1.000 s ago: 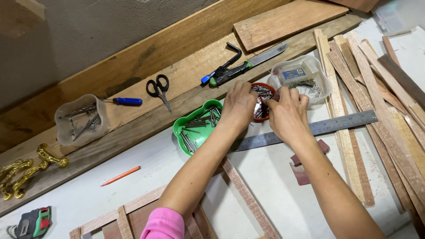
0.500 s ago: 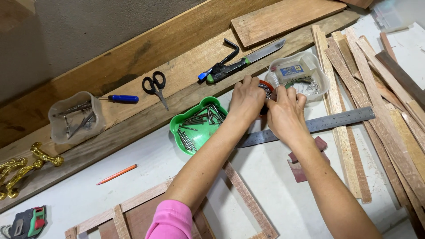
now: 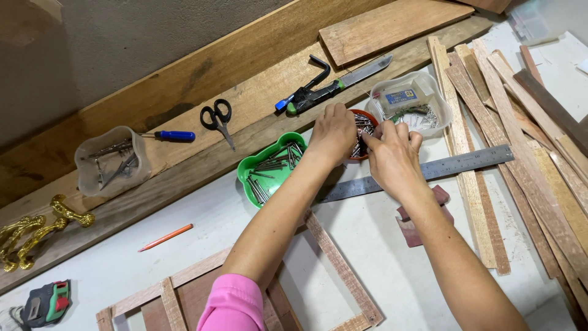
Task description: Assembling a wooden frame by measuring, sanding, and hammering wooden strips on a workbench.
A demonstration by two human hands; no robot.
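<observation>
A small red dish [image 3: 362, 120] full of small nails sits on the white table between a green tray [image 3: 269, 170] of longer nails and a clear tub [image 3: 411, 99] of small hardware. My left hand [image 3: 334, 132] rests over the dish's left rim, fingers curled down on it. My right hand [image 3: 392, 156] is just right of the dish, and its fingertips pinch small nails at the dish's near edge. Both hands partly hide the dish.
A steel ruler [image 3: 468, 162] lies under my right wrist. Wood strips [image 3: 527, 153] fill the right side. A knife [image 3: 343, 83], scissors [image 3: 217, 119], a blue-handled screwdriver [image 3: 174, 136] and a clear tub [image 3: 113, 162] lie on the plank behind. A wooden frame [image 3: 334, 263], an orange pencil [image 3: 165, 237] and brass handles [image 3: 37, 232] lie nearer.
Both hands stay at the red dish. My right hand's fingers have drawn together at the dish's near edge; my left hand has hardly moved.
</observation>
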